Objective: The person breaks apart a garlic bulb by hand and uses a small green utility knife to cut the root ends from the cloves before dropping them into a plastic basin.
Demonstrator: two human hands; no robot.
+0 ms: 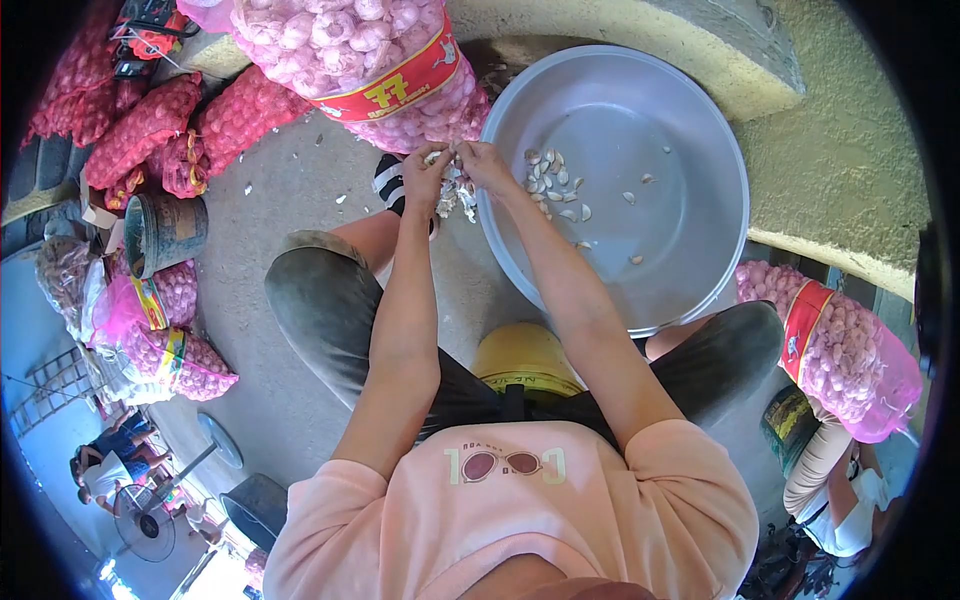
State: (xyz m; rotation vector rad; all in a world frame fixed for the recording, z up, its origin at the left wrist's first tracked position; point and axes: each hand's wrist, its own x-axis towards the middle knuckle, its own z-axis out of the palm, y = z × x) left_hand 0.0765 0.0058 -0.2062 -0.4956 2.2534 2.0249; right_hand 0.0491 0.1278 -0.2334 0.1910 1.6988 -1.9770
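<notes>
My left hand is closed, with pale garlic showing at its fingertips. Close beside it, my right hand has its fingers pinched together, and whatever they hold is too small to make out. Both hands are above the ground at the left rim of a large grey basin. Several loose garlic cloves lie in the basin, mostly on its left side. White garlic skins are heaped below my hands, beside a sandalled foot.
A big mesh sack of garlic stands ahead; another garlic sack is at right. Red mesh sacks and a dark bucket lie left. A yellow bucket is between my legs. Other people are at the lower right and left.
</notes>
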